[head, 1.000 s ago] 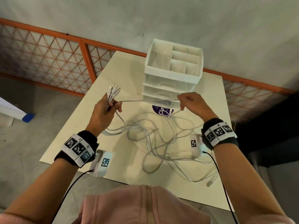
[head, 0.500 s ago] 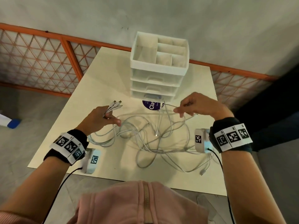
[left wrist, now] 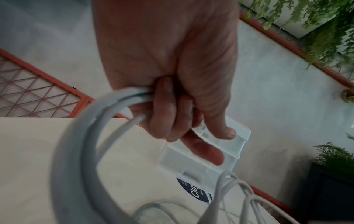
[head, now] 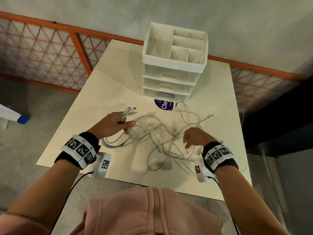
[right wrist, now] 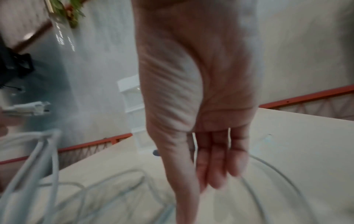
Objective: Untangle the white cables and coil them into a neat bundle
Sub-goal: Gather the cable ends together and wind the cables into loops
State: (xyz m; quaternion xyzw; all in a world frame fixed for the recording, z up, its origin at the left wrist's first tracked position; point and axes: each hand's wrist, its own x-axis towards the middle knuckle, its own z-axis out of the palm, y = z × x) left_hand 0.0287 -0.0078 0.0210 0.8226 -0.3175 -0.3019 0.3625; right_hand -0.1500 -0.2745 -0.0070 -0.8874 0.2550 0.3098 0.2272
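A tangle of white cables [head: 160, 138] lies on the cream table [head: 101, 92] between my hands. My left hand [head: 116, 123] grips a bunch of cable ends, and their plugs [head: 130, 111] stick out past the fingers. In the left wrist view the curled fingers [left wrist: 164, 115] clamp several white cables [left wrist: 107, 112] that loop down toward the table. My right hand [head: 194, 137] hovers over the right side of the tangle, holding nothing. The blurred right wrist view shows its fingers [right wrist: 216, 163] straight and empty above loose cable loops [right wrist: 268, 168]. One free cable end [head: 209, 117] lies at the far right.
A white drawer unit [head: 174, 65] with an open divided top stands at the table's back. A round purple sticker [head: 165, 104] lies in front of it. An orange mesh railing [head: 50, 48] and a grey wall lie beyond. The near table edge runs just under my wrists.
My right hand has let go of the cable it was pinching and dropped back toward me over the tangle. The left hand, still gripping the plug ends, sits lower over the table.
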